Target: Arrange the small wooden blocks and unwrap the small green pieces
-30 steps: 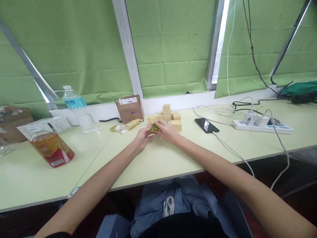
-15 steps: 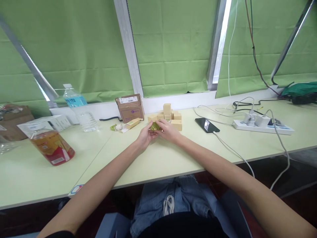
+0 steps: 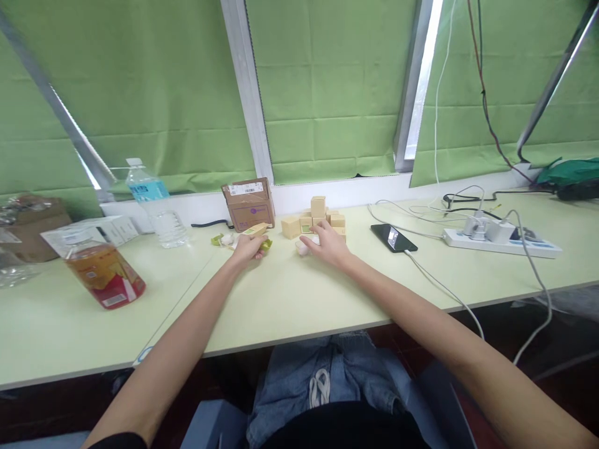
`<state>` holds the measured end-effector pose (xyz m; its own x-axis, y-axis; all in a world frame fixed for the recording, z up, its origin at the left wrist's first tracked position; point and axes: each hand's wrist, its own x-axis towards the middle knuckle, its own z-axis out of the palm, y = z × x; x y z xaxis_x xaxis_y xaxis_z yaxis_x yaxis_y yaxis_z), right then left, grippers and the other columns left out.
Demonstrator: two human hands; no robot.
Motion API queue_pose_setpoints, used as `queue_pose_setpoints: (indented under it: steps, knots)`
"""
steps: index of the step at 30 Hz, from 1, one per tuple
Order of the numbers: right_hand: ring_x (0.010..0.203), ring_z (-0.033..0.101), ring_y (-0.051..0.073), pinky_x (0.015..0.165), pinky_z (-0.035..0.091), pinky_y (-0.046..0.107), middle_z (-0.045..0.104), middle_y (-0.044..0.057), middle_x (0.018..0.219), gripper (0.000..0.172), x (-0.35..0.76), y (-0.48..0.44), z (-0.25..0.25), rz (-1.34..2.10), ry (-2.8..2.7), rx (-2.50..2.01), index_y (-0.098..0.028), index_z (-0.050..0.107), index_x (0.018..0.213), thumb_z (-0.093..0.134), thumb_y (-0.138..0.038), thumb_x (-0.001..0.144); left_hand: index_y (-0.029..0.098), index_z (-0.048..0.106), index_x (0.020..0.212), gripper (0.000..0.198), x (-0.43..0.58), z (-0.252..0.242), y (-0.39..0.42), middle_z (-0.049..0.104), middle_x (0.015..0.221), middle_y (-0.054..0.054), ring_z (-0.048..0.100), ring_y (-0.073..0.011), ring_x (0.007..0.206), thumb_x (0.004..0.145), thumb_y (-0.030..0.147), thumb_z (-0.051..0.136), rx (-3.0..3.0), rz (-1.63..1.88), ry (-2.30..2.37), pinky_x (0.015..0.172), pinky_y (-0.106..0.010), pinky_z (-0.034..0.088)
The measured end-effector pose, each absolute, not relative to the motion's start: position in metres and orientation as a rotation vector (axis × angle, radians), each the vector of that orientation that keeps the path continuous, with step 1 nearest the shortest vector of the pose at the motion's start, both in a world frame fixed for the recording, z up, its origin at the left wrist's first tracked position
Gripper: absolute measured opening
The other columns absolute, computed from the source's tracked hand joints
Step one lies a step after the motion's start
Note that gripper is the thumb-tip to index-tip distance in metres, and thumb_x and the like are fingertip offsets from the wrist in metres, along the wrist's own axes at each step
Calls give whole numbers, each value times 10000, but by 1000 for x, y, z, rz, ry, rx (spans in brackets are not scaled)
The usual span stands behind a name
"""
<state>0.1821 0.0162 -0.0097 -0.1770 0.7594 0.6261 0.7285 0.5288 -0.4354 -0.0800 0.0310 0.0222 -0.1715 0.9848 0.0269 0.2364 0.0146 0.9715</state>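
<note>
My left hand [image 3: 246, 248] is closed on a small yellow-green piece [image 3: 266, 245], perhaps a wrapper, low over the table. Right behind that hand lie a slim tan carton [image 3: 256, 230] and a small white item [image 3: 227, 239] with a green scrap [image 3: 216, 239] beside it. My right hand [image 3: 329, 244], fingers closed, grips a small whitish object [image 3: 303, 248] at the table surface; its exact kind is unclear. Just beyond my right hand stands a cluster of small tan boxes [image 3: 318, 206], partly hidden by the hand.
A brown cardboard box [image 3: 250, 206] stands by the wall. To the left are a clear water bottle [image 3: 152, 196] and a tilted bottle of amber drink [image 3: 105, 274]. A phone [image 3: 393, 237] on a white cable and a power strip [image 3: 524, 245] lie to the right.
My hands were together around the yellow-green piece and have moved apart. The left carried the piece leftward; a whitish object now shows under my right hand.
</note>
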Motion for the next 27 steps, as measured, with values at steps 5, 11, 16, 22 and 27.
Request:
queue_pose_setpoints:
  steps: [5,11,16,22,27]
  knots:
    - [1117,700,282,977,543,363,737,185,1228,433,176,15,-11,320,-1912,-1298,-114,722,1244,635,-480,1030,193,736,870,363,-75,16,26,675,653,-71,649,-222,627,914,543,650,1822,836,1811,572,-305,474]
    - [717,743,185,715,597,287,773,76,907,315,168,19,-15,834,-1767,-1080,-166,705,939,541,-395,1081,218,704,1339,742,-59,15,12,717,1386,-147,702,-350,1152,897,793,551,2317,768,1718,942,-411,532]
    - [689,762,181,655,624,292,733,51,902,273,169,27,-20,1056,-1609,-968,-184,638,875,537,-345,1071,276,552,1546,944,-39,6,2,688,1372,-145,658,-402,1233,796,841,651,2520,592,1762,968,-437,512]
    - [682,704,184,648,535,280,707,42,816,370,185,29,-13,660,-1835,-975,-203,601,773,538,-426,1062,261,730,1208,606,-25,7,0,710,1170,-125,703,-359,1044,876,743,577,2496,537,1910,875,-415,509]
    - [712,594,177,682,418,275,653,36,735,404,196,27,-5,225,-2035,-973,-210,564,701,482,-355,1068,244,708,983,415,-39,20,-2,738,1081,-116,704,-343,979,820,618,633,2401,448,2025,811,-389,504]
